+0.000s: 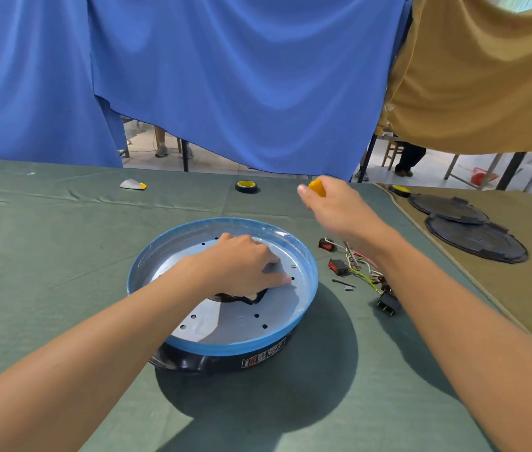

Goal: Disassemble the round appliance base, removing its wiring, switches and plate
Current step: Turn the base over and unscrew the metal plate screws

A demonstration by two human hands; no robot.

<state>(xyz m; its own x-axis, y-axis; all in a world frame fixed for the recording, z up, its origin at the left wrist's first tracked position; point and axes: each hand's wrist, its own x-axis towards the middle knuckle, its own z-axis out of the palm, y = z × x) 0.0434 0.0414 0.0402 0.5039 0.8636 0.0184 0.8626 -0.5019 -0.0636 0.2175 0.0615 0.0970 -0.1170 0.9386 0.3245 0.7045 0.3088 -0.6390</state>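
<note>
The round appliance base (303, 308), blue-rimmed with a black underside, sits in the middle of the green cloth. Inside lies its silvery perforated plate (242, 321) with a dark opening near the centre. My left hand (245, 262) rests inside the base, fingertips pressing on the plate near a small screw (293, 266). My right hand (333, 207) is raised behind the base and grips a yellow-handled screwdriver (317, 187); its shaft (349, 252) slants down under my wrist. To the right of the base lie the removed red switches (338, 266), wires (367, 275) and a black plug (388, 303).
A roll of black tape (246, 186) and a small white and yellow object (132, 184) lie at the far side of the table. Two dark round covers (473, 236) lie on the tan cloth at right. Blue and tan curtains hang behind the table.
</note>
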